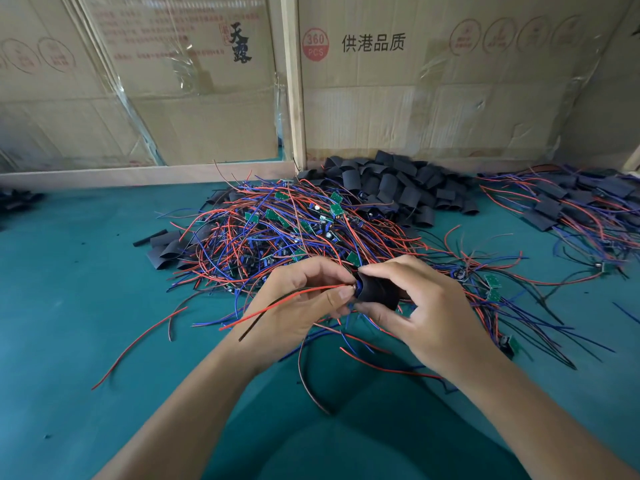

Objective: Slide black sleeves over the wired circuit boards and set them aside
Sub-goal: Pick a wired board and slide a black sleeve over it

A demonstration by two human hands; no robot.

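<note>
Between both hands: black sleeve [375, 292] pinched by R hand [420, 308], wires by L hand [304, 299].

Directly beyond the hands, passage is blocked by the tangled heap of wired boards [294, 233]. Behind that heap and to its right, the way is closed by the pile of black sleeves [398, 185] and the cardboard wall [433, 98]. Right of the right hand [426, 306], sleeved boards [571, 206] are spread. Bare teal mat [76, 289] is left open beside the left hand [301, 303] and nearer the body.
</note>
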